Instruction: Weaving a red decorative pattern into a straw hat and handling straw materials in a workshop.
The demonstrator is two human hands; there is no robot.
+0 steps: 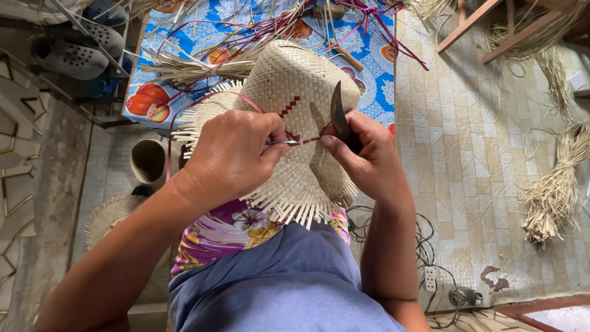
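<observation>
1. Weaving a red strip [294, 108] into the woven straw hat [295, 86] on my lap, crown pointing away from me.
2. My left hand [230, 154] pinches a thin metal needle [284, 142], tip at the weave.
3. My right hand [362, 154] is closed around a dark curved blade [338, 114], thumb pressing the hat.
4. Best to keep the needle shallow under single strands, so the fringe [295, 209] stays unbent.

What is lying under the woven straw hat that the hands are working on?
Under the straw hat shows the person's lap: a flowered cloth and blue fabric. The hat covers whatever else lies directly beneath it.
</observation>
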